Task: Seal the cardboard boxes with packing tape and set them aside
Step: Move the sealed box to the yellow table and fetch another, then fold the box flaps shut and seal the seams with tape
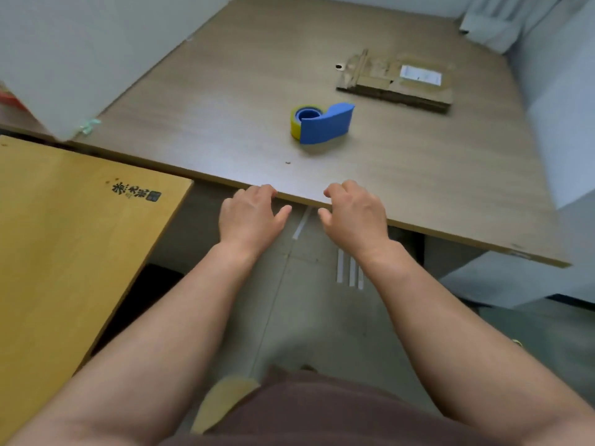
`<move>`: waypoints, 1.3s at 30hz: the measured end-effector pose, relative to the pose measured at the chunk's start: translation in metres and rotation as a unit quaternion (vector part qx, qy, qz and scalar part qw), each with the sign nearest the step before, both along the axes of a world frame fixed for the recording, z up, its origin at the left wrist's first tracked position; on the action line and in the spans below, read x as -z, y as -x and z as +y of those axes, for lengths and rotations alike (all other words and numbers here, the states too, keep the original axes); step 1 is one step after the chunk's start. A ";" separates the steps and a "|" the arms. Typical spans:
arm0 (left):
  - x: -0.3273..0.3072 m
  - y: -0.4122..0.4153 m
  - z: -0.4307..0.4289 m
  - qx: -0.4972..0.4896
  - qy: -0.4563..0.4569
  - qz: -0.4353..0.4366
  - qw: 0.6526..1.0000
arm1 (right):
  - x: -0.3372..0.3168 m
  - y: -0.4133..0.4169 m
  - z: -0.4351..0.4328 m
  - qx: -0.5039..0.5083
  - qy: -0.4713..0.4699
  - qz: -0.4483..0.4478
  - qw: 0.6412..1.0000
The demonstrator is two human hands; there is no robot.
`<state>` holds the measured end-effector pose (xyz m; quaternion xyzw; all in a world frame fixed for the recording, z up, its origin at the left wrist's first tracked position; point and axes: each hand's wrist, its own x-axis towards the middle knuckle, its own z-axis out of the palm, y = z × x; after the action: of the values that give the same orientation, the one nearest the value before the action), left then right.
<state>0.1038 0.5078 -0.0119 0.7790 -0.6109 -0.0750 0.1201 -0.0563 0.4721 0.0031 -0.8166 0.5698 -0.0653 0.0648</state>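
Blue tape dispenser [322,123] (yellow roll loaded) sits untouched in the middle of the table [225,91], with a flattened cardboard box [394,82] lying well beyond it. The left hand [249,214] and right hand [354,214] are at the near table edge, fingers loosely curled, grasping nothing. Reaching across for the box could knock the dispenser, and taping the box while flat would seal nothing.

— How many things sit on your surface [418,175]?
— You've got one tape dispenser [322,123] and one flattened cardboard pile [396,82], perhaps several boxes; it's blurred.
— On the floor [322,317]?
— You have four white strips [340,265].
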 end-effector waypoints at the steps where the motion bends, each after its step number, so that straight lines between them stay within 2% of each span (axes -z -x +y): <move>1: 0.000 0.009 -0.008 0.008 -0.004 -0.002 1.000 | 0.001 0.010 -0.006 0.012 0.000 -0.003 1.000; 14: 0.001 0.087 -0.142 0.111 0.003 -0.002 0.994 | 0.006 0.095 -0.105 0.123 0.016 -0.011 0.992; 29: 0.001 0.083 -0.418 0.142 -0.041 0.031 0.989 | 0.013 0.113 -0.359 0.206 -0.036 0.010 0.978; 39: 0.044 0.099 -0.555 0.156 -0.080 0.024 0.984 | 0.053 0.159 -0.466 0.293 -0.088 0.029 0.952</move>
<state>0.0048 -0.0477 -0.0557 0.6789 -0.7142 -0.1600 0.0589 -0.2150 0.0059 -0.0496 -0.6068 0.7888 -0.0075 0.0976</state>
